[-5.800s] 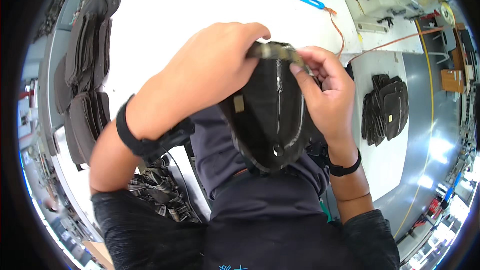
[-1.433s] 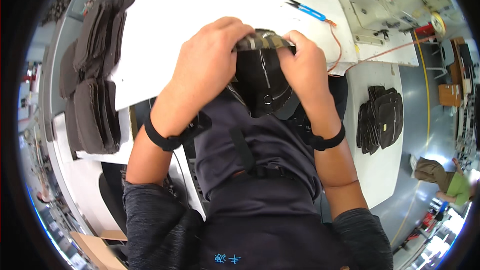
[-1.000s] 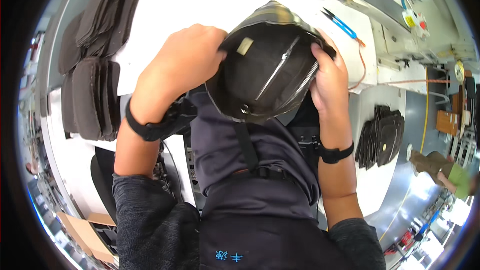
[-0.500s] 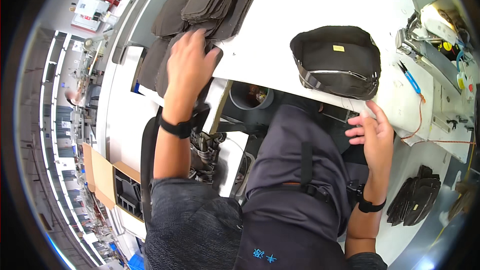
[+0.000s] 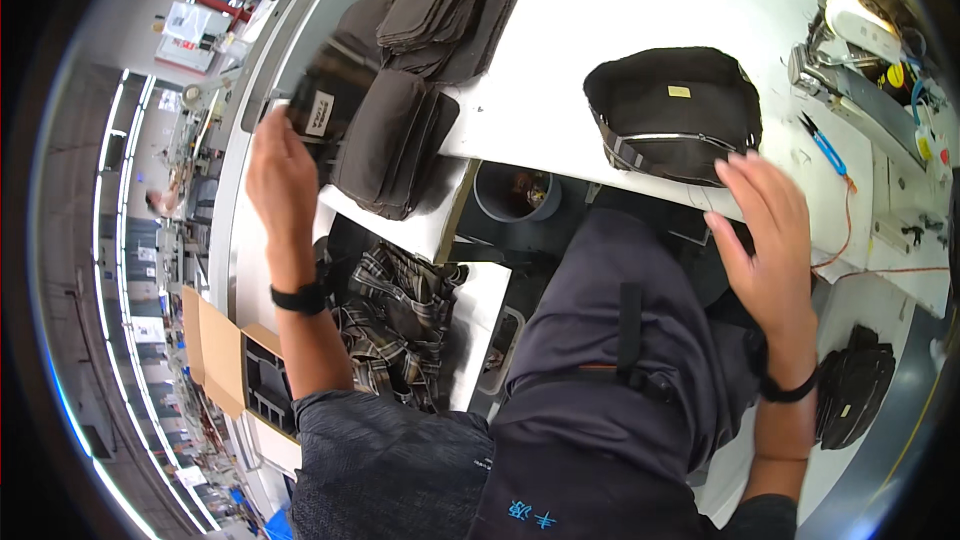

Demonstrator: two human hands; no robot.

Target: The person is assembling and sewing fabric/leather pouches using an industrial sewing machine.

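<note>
Here, left hand (image 5: 283,178) grips a dark panel (image 5: 322,112); right hand (image 5: 768,240), fingers spread and empty, hovers beside the bag (image 5: 675,112).

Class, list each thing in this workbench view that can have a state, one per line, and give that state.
left hand: fingers closed on a dark fabric piece
dark fabric piece: lifted, blurred
right hand: open, fingers spread, holding nothing
black bag: lying on the white table, free of both hands
fabric stack: piled at the table edge
blue snips: lying on the table
</note>
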